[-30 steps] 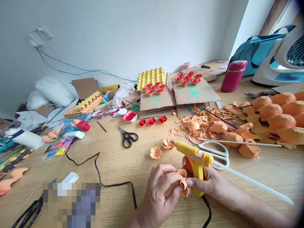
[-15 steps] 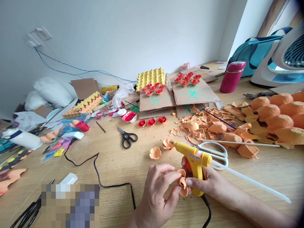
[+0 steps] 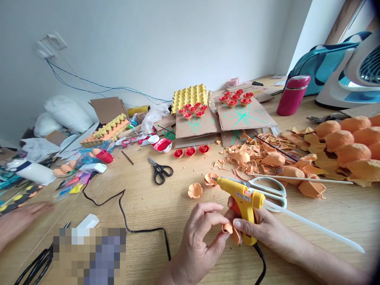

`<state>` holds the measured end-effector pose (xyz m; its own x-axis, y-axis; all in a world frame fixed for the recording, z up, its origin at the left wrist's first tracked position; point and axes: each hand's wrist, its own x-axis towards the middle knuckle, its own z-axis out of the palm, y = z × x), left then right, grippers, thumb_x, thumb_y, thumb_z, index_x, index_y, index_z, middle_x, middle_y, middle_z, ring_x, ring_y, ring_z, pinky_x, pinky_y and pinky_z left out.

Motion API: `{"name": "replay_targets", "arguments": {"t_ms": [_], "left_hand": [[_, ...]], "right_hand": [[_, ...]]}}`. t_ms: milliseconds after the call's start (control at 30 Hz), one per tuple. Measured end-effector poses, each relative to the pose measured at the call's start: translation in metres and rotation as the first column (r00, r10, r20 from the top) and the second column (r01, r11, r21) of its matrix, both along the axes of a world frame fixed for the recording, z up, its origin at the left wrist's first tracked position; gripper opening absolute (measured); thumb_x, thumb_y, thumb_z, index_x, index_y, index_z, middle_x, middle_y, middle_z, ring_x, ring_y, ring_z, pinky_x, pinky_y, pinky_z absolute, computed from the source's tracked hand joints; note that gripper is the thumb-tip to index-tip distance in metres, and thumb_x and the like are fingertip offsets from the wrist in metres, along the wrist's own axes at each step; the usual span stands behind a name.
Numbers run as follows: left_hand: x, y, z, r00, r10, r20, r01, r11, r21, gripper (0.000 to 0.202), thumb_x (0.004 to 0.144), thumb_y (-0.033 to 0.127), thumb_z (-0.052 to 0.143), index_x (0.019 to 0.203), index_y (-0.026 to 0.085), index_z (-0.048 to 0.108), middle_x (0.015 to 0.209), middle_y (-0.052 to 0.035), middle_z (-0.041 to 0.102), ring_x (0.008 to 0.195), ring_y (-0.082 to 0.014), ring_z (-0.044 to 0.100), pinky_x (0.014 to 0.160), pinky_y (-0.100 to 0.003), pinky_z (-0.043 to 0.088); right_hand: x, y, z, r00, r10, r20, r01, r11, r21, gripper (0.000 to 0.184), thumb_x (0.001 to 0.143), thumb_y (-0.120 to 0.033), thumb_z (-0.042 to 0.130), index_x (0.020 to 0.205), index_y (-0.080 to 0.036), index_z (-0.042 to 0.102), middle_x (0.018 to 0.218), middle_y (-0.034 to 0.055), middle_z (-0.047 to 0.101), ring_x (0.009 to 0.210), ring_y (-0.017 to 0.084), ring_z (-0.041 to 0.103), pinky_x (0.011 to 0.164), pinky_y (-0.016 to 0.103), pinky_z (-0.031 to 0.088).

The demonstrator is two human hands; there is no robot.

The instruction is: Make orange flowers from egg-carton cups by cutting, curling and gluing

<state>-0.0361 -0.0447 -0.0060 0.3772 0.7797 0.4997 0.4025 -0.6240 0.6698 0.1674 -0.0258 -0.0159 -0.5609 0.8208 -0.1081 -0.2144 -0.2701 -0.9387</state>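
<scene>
At 6 o'clock in the view, the left hand point(image 3: 202, 241) pinches an orange petal piece point(image 3: 227, 228) between thumb and finger. The right hand point(image 3: 252, 227), between 4 and 5, grips a yellow glue gun point(image 3: 245, 198) and puts its thumb on the petals too. The petals are at 5 o'clock, between the hands, and fingers hide their back. Both arms are cut off. At 8, another person's hand point(image 3: 29, 219) is blurry and cut off by the left edge. Blocky squares hide something between 7 and 8.

There is room on the wood between the left hand and the black scissors point(image 3: 162, 173), with a black cord point(image 3: 142, 230) running across. The gun partly hides the white-handled scissors point(image 3: 267, 192) at 4.

The table point(image 3: 133, 206) is light wood. Orange scraps point(image 3: 252, 156) lie at 3, near an orange egg tray point(image 3: 350, 142) cut off by the right edge. Farther back, red flowers point(image 3: 192, 111) sit on cardboard at 12 and 2. Behind is a pale wall point(image 3: 178, 47).
</scene>
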Motion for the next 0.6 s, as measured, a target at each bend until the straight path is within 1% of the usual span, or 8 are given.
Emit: {"name": "replay_targets", "arguments": {"t_ms": [100,200,300,400,467,533,600], "left_hand": [[0.003,0.001,0.0,0.994,0.089,0.068,-0.086,0.995,-0.051,0.02,0.086,0.006,0.064,0.098,0.022,0.061,0.1,-0.0031,0.068,0.087,-0.0155,0.067,0.079,-0.025,0.055],[0.005,0.002,-0.003,0.98,0.178,0.092,-0.164,0.976,-0.141,0.019,0.086,0.006,0.063,0.095,0.022,0.06,0.084,0.0007,0.067,0.076,-0.0142,0.066,0.072,-0.024,0.054],[0.005,0.005,-0.005,0.968,0.235,0.092,-0.218,0.962,-0.165,0.016,0.088,0.008,0.062,0.098,0.021,0.062,0.085,-0.0004,0.068,0.077,-0.0148,0.067,0.074,-0.025,0.054],[0.003,0.007,-0.005,0.962,0.259,0.092,-0.242,0.956,-0.163,0.012,0.09,0.01,0.06,0.095,0.02,0.065,0.086,-0.0015,0.068,0.077,-0.0144,0.065,0.072,-0.024,0.052],[0.002,0.008,-0.005,0.95,0.297,0.093,-0.276,0.942,-0.188,0.009,0.091,0.012,0.06,0.091,0.019,0.065,0.084,-0.0016,0.066,0.075,-0.0141,0.063,0.069,-0.023,0.051],[0.0,0.009,-0.006,0.935,0.337,0.11,-0.306,0.924,-0.227,0.007,0.09,0.013,0.061,0.091,0.019,0.065,0.084,-0.0021,0.066,0.075,-0.0144,0.063,0.068,-0.022,0.052],[0.0,0.01,-0.006,0.923,0.361,0.134,-0.317,0.909,-0.269,0.006,0.09,0.015,0.061,0.092,0.018,0.065,0.085,-0.0028,0.067,0.076,-0.0149,0.065,0.069,-0.022,0.053]], "right_hand": [[0.002,0.0,0.001,0.992,-0.058,0.108,0.056,0.998,0.027,0.048,0.088,-0.065,0.065,0.099,-0.021,0.05,0.069,-0.0032,0.059,0.063,0.014,0.055,0.063,0.028,0.045],[0.005,0.0,0.004,0.979,-0.09,0.185,0.082,0.995,0.048,0.047,0.089,-0.066,0.062,0.102,-0.022,0.053,0.071,-0.0018,0.062,0.065,0.016,0.057,0.066,0.029,0.048],[0.009,-0.002,0.007,0.964,-0.111,0.24,0.099,0.993,0.06,0.047,0.089,-0.067,0.059,0.104,-0.022,0.059,0.076,0.0001,0.063,0.068,0.017,0.059,0.069,0.031,0.051],[0.013,-0.007,0.005,0.948,-0.135,0.287,0.117,0.99,0.078,0.049,0.092,-0.066,0.055,0.117,-0.024,0.061,0.077,-0.0001,0.061,0.069,0.018,0.059,0.068,0.031,0.053],[0.017,-0.012,0.002,0.932,-0.137,0.336,0.115,0.99,0.085,0.05,0.094,-0.065,0.054,0.121,-0.024,0.063,0.082,0.0018,0.064,0.073,0.019,0.061,0.071,0.031,0.056],[0.02,-0.016,-0.001,0.914,-0.132,0.384,0.1,0.99,0.102,0.048,0.092,-0.064,0.056,0.117,-0.024,0.067,0.093,0.0059,0.07,0.084,0.022,0.067,0.08,0.033,0.059],[0.022,-0.019,-0.002,0.903,-0.129,0.411,0.068,0.985,0.16,0.044,0.092,-0.063,0.057,0.109,-0.024,0.071,0.099,0.008,0.073,0.094,0.025,0.069,0.088,0.034,0.059]]}}
